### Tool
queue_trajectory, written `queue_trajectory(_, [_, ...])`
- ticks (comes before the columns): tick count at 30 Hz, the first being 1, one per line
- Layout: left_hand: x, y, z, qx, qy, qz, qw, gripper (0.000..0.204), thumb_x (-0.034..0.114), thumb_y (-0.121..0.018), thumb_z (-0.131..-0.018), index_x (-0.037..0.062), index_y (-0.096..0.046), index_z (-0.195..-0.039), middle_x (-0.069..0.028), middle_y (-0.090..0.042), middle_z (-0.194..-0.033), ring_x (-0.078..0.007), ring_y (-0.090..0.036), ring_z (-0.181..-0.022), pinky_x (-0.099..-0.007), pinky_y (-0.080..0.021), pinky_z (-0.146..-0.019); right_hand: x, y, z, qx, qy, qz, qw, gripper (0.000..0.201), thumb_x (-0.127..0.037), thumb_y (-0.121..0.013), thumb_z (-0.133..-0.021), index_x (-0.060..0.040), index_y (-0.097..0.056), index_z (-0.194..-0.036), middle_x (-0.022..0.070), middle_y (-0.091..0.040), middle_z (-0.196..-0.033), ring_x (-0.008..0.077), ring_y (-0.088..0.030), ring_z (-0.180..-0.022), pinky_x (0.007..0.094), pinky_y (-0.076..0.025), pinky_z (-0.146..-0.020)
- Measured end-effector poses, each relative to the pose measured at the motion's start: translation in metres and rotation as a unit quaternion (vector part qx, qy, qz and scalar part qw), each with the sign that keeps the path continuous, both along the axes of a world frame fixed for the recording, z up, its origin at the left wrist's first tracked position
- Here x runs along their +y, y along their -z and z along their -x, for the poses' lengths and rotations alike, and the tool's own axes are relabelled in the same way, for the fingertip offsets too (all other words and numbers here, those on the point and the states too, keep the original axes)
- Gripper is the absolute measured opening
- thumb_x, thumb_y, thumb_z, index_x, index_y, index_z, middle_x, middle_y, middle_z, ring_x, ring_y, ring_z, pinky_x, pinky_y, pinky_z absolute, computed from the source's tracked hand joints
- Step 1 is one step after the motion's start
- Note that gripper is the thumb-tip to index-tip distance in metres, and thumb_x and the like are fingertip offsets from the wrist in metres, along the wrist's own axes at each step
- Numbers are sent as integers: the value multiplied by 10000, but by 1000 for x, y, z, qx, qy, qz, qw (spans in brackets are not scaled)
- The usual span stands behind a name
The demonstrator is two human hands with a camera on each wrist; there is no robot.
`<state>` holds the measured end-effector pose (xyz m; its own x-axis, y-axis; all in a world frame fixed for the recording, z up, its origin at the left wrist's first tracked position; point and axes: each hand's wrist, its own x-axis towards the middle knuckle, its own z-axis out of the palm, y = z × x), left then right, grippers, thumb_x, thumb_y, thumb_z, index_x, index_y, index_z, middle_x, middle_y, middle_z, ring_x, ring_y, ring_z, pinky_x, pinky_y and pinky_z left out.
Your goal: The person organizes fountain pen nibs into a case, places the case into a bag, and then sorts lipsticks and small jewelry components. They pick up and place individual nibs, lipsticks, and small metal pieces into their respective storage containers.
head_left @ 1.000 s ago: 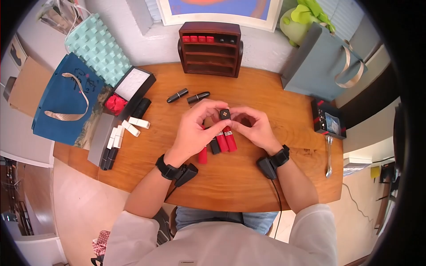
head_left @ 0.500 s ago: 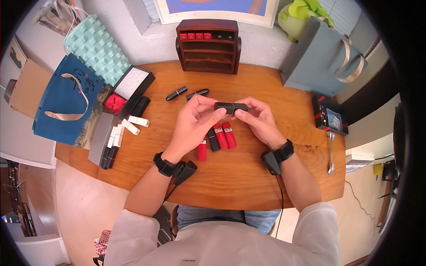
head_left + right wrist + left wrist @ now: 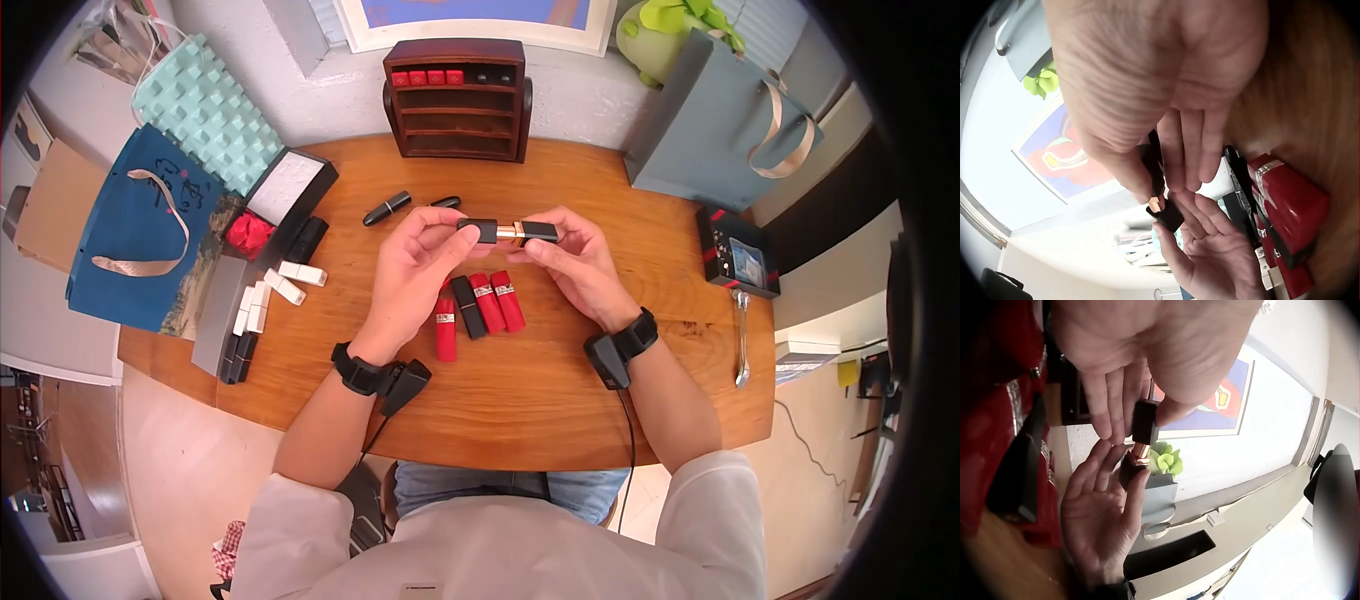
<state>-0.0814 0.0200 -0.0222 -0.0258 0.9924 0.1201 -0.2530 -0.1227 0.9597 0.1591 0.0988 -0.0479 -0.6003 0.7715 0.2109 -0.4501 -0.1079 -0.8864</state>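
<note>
In the head view the left hand (image 3: 415,275) pinches a black cap (image 3: 482,230) between thumb and fingers. The right hand (image 3: 580,265) pinches the black base (image 3: 539,232) of the same lipstick. A rose-gold metal tube (image 3: 509,232) shows between cap and base. Both wrist views show it too: the black cap (image 3: 1145,422) under the left thumb, the metal part (image 3: 1157,204) between the two hands. Just below the hands on the table lie several red lipsticks (image 3: 446,327) and a black one (image 3: 468,307).
Behind stands a wooden shelf (image 3: 460,142) with red and black pieces on top. Two black tubes (image 3: 387,208) lie before it. White tubes (image 3: 303,273), an open box (image 3: 290,187) and a blue bag (image 3: 130,230) are left; a grey bag (image 3: 680,130), black box (image 3: 715,250) and metal tool (image 3: 742,340) right.
The black lipstick turned from end-on to sideways, then its cap and base came apart, baring the metal tube. The hands have moved slightly apart; the head view has shifted a little.
</note>
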Motion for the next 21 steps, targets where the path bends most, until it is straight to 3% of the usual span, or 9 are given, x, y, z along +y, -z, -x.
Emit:
queue_trajectory(6, [2,4,1,-13,11,-5,1000,280,150,-724,-1122,1,-605,-1326,-194,-793,-1272,-290,-799,-1162,-383,-615,-1025,-2,-3,1,-5,8,-2,1000,229,-42,-772,-1063,-5,-711,-1281,140,-799,-1278,230,-771,-1198,400,-633,-1038])
queue_trajectory(13, [-2,3,-4,46,19,-24,998,287,22,-757,-1074,4,-615,-1323,-141,-797,-1255,-179,-763,-1159,-302,-608,-997,-1,4,1,-71,41,-54,995,221,-27,-840,-1010,-9,-775,-1220,73,-810,-1214,135,-741,-1120,318,-598,-1000])
queue_trajectory(17, [-4,-1,-11,42,26,-6,999,274,-2,-754,-1070,-1,-632,-1315,-121,-800,-1243,-141,-750,-1133,-280,-609,-971,-4,2,0,-86,51,-60,993,254,-28,-838,-1012,-13,-778,-1259,61,-814,-1186,135,-744,-1098,318,-598,-1004])
queue_trajectory(21, [-3,3,-16,70,-2,-27,997,264,-9,-770,-1056,-6,-634,-1283,-113,-802,-1229,-130,-750,-1109,-279,-614,-949,-6,9,9,-97,81,-103,987,318,-45,-850,-1004,11,-776,-1308,74,-748,-1280,153,-721,-1159,332,-597,-1014])
